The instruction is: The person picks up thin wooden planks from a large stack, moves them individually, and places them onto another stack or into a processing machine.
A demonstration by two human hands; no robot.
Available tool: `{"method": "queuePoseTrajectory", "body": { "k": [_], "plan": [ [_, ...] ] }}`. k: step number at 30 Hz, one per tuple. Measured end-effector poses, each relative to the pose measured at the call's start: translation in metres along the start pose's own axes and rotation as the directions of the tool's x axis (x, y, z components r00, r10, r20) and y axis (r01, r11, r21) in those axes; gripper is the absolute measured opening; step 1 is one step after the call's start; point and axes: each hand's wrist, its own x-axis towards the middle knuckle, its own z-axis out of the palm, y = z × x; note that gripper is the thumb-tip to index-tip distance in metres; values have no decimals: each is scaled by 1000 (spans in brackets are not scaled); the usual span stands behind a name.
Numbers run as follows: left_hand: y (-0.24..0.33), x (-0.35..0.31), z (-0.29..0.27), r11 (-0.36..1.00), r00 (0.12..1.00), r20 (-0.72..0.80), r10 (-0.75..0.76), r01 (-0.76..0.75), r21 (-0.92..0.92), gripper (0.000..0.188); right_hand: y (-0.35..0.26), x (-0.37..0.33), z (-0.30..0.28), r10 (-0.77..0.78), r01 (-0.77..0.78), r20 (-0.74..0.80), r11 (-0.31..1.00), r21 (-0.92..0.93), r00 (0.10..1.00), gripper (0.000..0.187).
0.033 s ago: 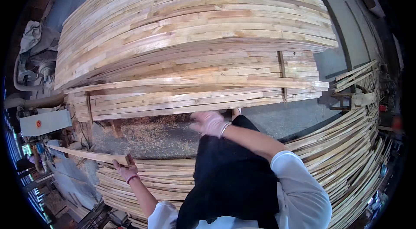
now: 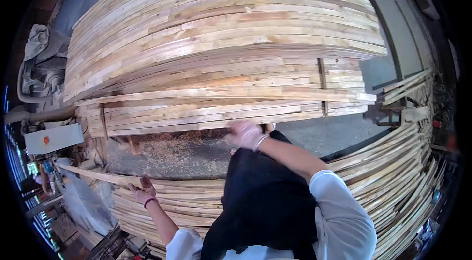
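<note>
The pink-gloved right hand (image 2: 247,135) is blurred; beyond it, the top edge cuts the pale wooden-strip stack (image 2: 221,16).

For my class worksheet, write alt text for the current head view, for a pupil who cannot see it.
A left hand is at the end of a long wooden strip; the right hand, blurred, is beside the near edge of stacked boards. More strips lie in a pile nearby, and wood shavings litter the floor between.

The white shirt (image 2: 341,216) had loose short sleeves (image 2: 328,188); a black apron-like garment (image 2: 268,206) covered its front; the thin, pale gloves (image 2: 247,136) ended in snug cuffs (image 2: 149,202), the left dark red.
</note>
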Motion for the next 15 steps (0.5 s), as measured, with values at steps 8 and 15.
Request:
{"method": "queuePoseTrajectory", "body": {
  "k": [8, 15],
  "plan": [
    [-113, -61, -78, 869, 892, 174, -418, 336, 363, 52, 309, -14, -69, 503, -569, -328, 463, -679, 800, 29],
    [-184, -140, -63, 723, 814, 16, -581, 507, 470, 41, 361, -31, -69, 317, -443, -309, 649, -619, 897, 14]
  ]
}}
